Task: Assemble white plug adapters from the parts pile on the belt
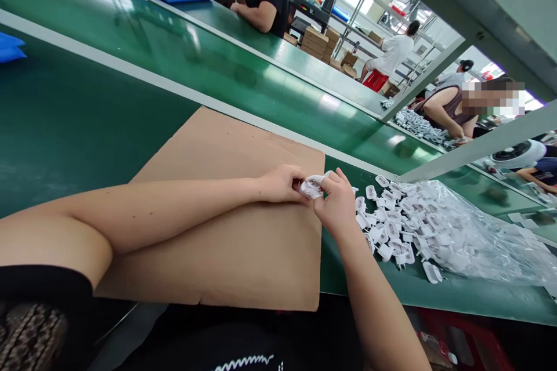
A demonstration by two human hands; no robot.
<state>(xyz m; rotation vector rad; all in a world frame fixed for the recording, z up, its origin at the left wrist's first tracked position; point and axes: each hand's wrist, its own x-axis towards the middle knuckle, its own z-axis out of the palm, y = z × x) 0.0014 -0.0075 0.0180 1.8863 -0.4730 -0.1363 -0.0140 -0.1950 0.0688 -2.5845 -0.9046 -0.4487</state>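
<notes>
Between my two hands is a small white plastic part (311,186) with a rounded, ring-like edge; its exact kind is hard to make out. My left hand (285,184) pinches it from the left. From the right, the fingers of my right hand (337,200) are closed on the same part. Both hands are above the right edge of a brown cardboard sheet (243,255). Just right of my right hand, a heap of similar white plastic parts (391,226) lies on the green table, some with short prongs.
A clear plastic bag (470,237) with more white parts lies at the right. Behind the cardboard runs a pale rail (174,88) beside a green conveyor belt (243,78). A slanted metal post (429,78) stands at the right. Several people work across the line, one near another pile (420,126).
</notes>
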